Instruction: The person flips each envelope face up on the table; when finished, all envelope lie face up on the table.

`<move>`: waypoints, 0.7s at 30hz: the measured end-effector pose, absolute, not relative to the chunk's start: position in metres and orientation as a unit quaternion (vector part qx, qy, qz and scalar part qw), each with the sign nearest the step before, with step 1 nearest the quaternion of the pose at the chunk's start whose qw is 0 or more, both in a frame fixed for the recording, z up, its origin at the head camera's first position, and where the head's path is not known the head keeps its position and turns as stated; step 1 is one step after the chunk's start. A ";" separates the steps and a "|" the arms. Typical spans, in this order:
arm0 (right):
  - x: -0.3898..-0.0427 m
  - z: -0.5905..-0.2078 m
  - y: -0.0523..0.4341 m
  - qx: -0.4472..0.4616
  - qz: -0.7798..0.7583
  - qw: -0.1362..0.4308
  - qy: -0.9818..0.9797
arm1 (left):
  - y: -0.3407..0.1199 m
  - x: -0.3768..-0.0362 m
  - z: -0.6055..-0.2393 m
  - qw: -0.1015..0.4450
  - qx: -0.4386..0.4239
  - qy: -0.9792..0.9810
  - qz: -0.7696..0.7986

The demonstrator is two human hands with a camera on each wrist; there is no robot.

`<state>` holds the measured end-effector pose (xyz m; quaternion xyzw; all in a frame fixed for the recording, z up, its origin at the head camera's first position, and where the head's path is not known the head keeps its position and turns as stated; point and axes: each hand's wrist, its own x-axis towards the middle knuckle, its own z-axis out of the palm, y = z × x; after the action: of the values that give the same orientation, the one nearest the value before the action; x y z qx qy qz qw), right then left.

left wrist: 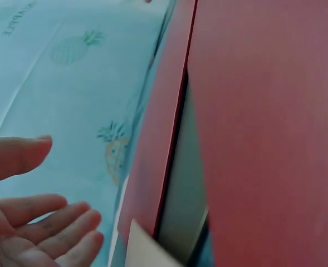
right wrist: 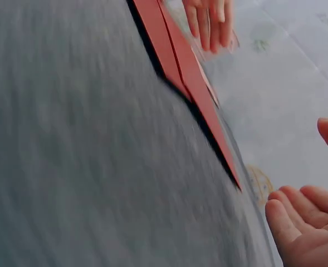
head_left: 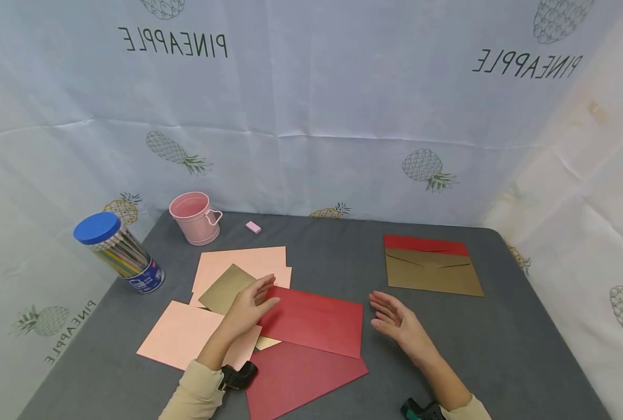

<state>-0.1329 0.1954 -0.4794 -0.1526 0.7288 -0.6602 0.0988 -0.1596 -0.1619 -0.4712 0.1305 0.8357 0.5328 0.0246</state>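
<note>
Two red paper pieces, envelope-like, overlap at the middle of the table. The upper red envelope (head_left: 317, 321) lies across the lower red one (head_left: 301, 379). My left hand (head_left: 248, 309) is over the upper envelope's left end, thumb apart from the fingers and nothing between them. In the left wrist view, the same hand (left wrist: 47, 228) shows its palm beside a red sheet (left wrist: 275, 133). To the right of the red envelopes, my right hand (head_left: 401, 326) hovers with relaxed fingers, holding nothing. Its palm (right wrist: 314, 233) also shows in the right wrist view.
Several pale pink sheets (head_left: 177, 332) and a gold piece (head_left: 230, 290) lie at left. Behind them stand a pink cup (head_left: 196, 224), a blue-lidded pencil tub (head_left: 125, 254) and a small pink eraser-like block (head_left: 253, 227). A gold envelope (head_left: 432, 273) with a red strip lies back right.
</note>
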 end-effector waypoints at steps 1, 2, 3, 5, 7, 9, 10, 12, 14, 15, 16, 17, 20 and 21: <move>-0.132 -0.480 0.192 -0.150 -0.659 0.106 0.730 | -0.165 -0.159 -0.471 0.028 0.125 0.840 0.528; -0.130 -0.480 0.189 -0.146 -0.658 0.115 0.730 | -0.168 -0.159 -0.470 0.034 0.122 0.844 0.521; -0.129 -0.480 0.187 -0.142 -0.658 0.123 0.730 | -0.171 -0.158 -0.469 0.038 0.119 0.846 0.519; -0.127 -0.480 0.183 -0.132 -0.656 0.136 0.730 | -0.177 -0.158 -0.468 0.048 0.116 0.847 0.517; -0.125 -0.481 0.180 -0.120 -0.659 0.148 0.728 | -0.182 -0.158 -0.468 0.060 0.118 0.841 0.524; -0.123 -0.482 0.179 -0.109 -0.659 0.156 0.727 | -0.186 -0.159 -0.469 0.074 0.125 0.833 0.534; -0.123 -0.482 0.178 -0.105 -0.659 0.160 0.728 | -0.188 -0.160 -0.470 0.080 0.130 0.830 0.537; -0.121 -0.482 0.178 -0.097 -0.657 0.171 0.728 | -0.189 -0.160 -0.472 0.091 0.135 0.822 0.545; -0.119 -0.482 0.177 -0.092 -0.654 0.176 0.730 | -0.190 -0.161 -0.473 0.099 0.141 0.818 0.549; -0.118 -0.482 0.176 -0.090 -0.653 0.175 0.732 | -0.190 -0.161 -0.473 0.102 0.139 0.816 0.552; -0.117 -0.482 0.176 -0.086 -0.651 0.175 0.733 | -0.191 -0.162 -0.473 0.104 0.141 0.814 0.553; -0.116 -0.482 0.176 -0.083 -0.650 0.174 0.735 | -0.191 -0.162 -0.473 0.106 0.142 0.814 0.553; -0.113 -0.483 0.174 -0.070 -0.650 0.166 0.738 | -0.191 -0.164 -0.473 0.108 0.148 0.813 0.553; -0.112 -0.484 0.174 -0.065 -0.651 0.164 0.738 | -0.191 -0.164 -0.473 0.107 0.151 0.812 0.553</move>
<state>-0.1122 0.1737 -0.4836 -0.0652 0.7381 -0.6511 0.1642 -0.1641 -0.1910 -0.4729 0.1510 0.8122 0.5532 0.1071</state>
